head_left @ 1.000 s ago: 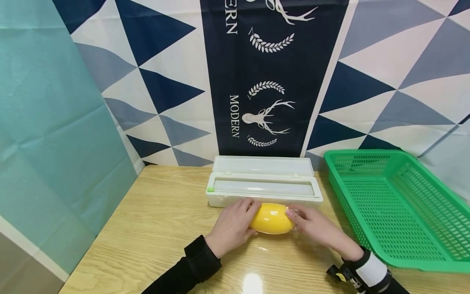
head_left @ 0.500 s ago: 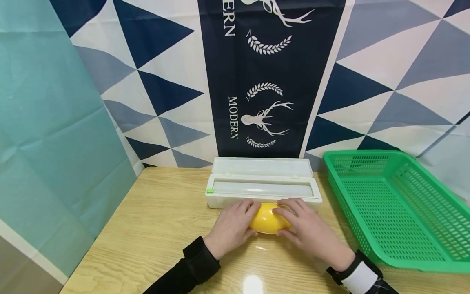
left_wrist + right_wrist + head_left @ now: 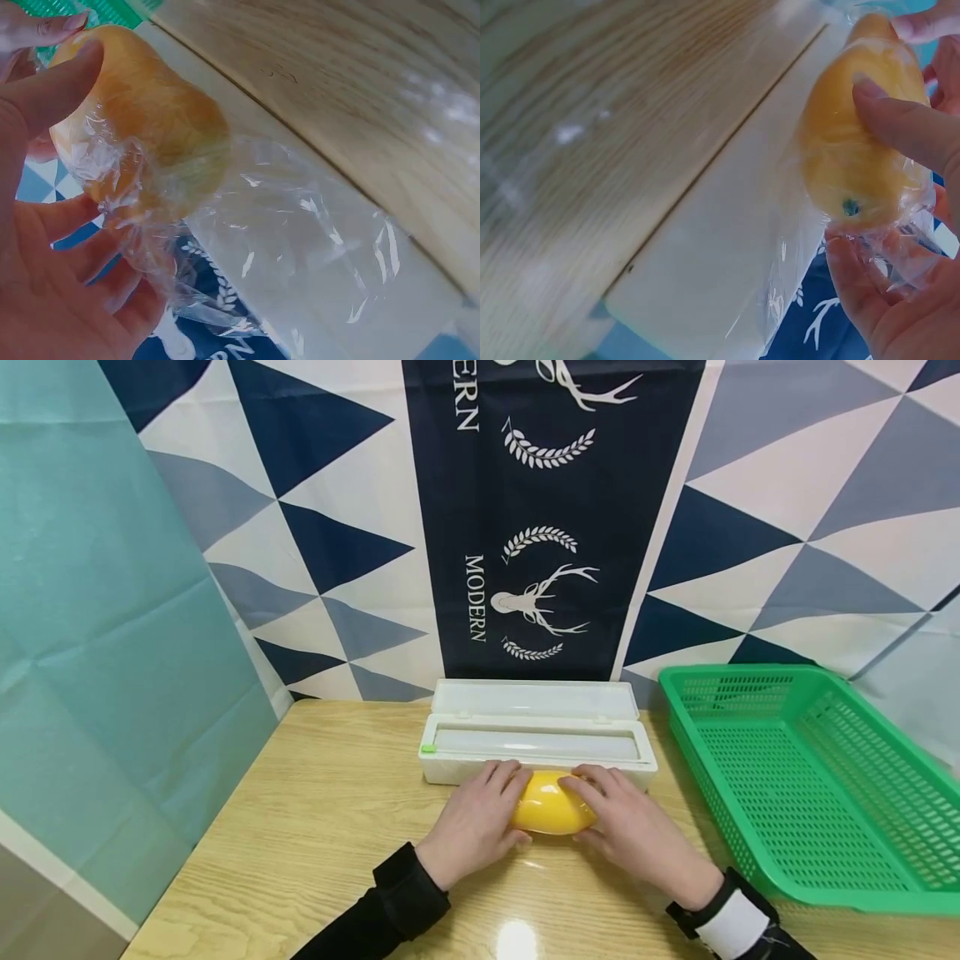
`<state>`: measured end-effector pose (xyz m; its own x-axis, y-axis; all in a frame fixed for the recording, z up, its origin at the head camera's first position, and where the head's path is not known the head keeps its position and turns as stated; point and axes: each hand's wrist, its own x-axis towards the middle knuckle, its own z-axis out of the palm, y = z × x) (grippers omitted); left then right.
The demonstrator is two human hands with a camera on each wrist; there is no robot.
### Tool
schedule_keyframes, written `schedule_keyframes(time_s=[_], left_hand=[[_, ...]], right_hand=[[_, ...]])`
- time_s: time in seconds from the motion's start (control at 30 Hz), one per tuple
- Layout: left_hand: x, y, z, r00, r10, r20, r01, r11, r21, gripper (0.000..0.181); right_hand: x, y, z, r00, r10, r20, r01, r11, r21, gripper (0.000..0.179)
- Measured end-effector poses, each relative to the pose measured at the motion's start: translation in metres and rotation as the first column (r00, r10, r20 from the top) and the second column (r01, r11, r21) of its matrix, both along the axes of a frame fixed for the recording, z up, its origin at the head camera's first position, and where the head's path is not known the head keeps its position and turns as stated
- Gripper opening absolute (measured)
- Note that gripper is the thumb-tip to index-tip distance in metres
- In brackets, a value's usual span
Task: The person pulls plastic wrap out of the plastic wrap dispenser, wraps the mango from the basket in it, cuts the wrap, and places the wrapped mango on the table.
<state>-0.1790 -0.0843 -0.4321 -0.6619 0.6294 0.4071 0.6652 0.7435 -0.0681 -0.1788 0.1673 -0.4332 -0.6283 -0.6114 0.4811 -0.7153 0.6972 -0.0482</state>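
A smooth yellow fruit [image 3: 551, 803], rounded and with a small dark spot at one end, is held between both hands in front of the white box. Clear plastic wrap [image 3: 330, 240] clings to it and spreads in wrinkles beside it in the left wrist view. My left hand [image 3: 477, 817] grips its left end, thumb on the near side and fingers over the far side. Curled round the right end is my right hand [image 3: 637, 827], its thumb [image 3: 900, 124] pressing the film-covered skin in the right wrist view.
Just behind the hands stands a white cling film dispenser [image 3: 442, 770], lid [image 3: 534, 700] raised, a roll [image 3: 536, 743] inside. To the right lies a green plastic basket [image 3: 847, 810]. A patterned cloth [image 3: 337, 568] hangs behind the wooden table [image 3: 300, 827].
My right hand has shifted left from the film at the fruit's right end to grip over the fruit itself. My left hand has kept its place on the left end.
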Motion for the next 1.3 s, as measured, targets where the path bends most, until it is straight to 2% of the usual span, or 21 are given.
schedule_keyframes(time_s=[0.17,0.33,0.47,0.7,0.97,1.2,1.3], left_hand=[[-0.001,0.002,-0.003,0.999,-0.003,-0.038,0.003,1.000,0.010,0.093],[-0.001,0.001,-0.003,0.998,0.025,-0.055,-0.023,0.999,0.049,0.074],[-0.001,0.000,-0.001,0.998,0.050,-0.034,-0.048,0.996,0.072,0.065],[-0.002,-0.004,0.001,1.000,0.025,0.010,-0.026,0.993,0.111,0.067],[-0.003,-0.007,0.003,1.000,0.001,0.013,-0.003,0.994,0.112,0.067],[-0.005,-0.009,0.003,1.000,-0.017,0.014,0.015,0.995,0.099,0.067],[-0.005,-0.009,0.003,1.000,-0.025,0.014,0.023,0.995,0.097,0.067]], right_hand=[[0.001,0.001,0.003,0.999,-0.029,0.045,0.029,1.000,-0.002,0.076],[0.002,0.000,0.007,0.992,-0.069,0.109,0.070,0.998,-0.005,0.074],[0.002,-0.001,0.007,0.991,-0.072,0.116,0.075,0.997,-0.019,0.073],[0.001,0.000,0.005,0.988,-0.086,0.128,0.096,0.992,-0.078,0.073],[0.001,-0.001,0.006,0.978,-0.109,0.180,0.127,0.988,-0.087,0.073],[0.003,-0.001,0.006,0.976,-0.121,0.179,0.138,0.987,-0.087,0.079],[0.003,-0.001,0.005,0.976,-0.125,0.180,0.142,0.986,-0.086,0.075]])
